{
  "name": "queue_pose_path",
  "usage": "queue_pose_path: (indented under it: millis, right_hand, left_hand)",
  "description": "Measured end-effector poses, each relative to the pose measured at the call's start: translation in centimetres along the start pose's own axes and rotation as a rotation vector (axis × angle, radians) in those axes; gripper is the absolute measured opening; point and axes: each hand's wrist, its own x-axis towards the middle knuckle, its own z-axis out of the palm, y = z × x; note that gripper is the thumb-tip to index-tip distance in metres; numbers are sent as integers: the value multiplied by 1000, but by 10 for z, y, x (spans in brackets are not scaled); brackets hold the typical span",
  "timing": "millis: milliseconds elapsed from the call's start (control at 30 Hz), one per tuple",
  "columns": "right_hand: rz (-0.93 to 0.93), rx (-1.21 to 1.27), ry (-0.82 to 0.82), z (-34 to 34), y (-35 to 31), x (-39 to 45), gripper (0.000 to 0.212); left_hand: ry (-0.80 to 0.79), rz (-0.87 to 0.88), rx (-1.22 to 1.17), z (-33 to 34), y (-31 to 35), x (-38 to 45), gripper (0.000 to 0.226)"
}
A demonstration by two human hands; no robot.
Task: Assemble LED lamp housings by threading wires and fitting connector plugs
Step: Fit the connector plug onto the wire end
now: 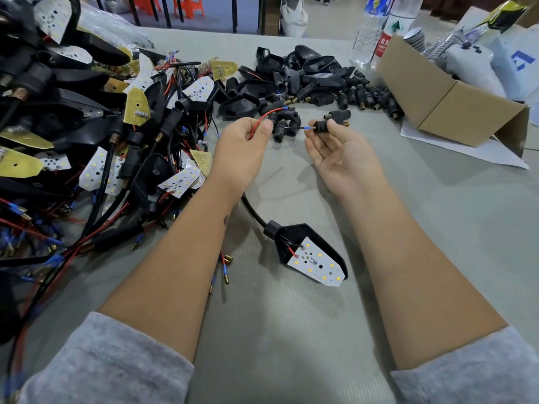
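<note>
Hands mid-frame: our left hand point(244, 138) pinches limp, light wires point(264, 118); our right hand point(335, 150) grips the rigid connector plug point(322, 125).

Left pile point(43, 141) cut by edge.

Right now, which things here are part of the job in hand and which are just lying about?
In the job: red wire, black wire, connector plug, lamp housing.
Lying about: cardboard box, water bottles, pile of finished lamps.
</note>
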Motion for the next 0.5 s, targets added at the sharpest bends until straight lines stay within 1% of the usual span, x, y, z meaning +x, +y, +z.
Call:
queue_pose_path:
  millis: [200,367,500]
  right_hand:
    - [-20,-24,-53,0,0,-2,13]
    - [-27,-67,-91,1,0,-4,19]
    - [-20,-121,-167,3,2,-5,26]
  left_hand:
    - [10,-2,1,0,1,0,26]
    - [22,2,34,0,0,0,30]
    - [17,4,11,1,2,-2,34]
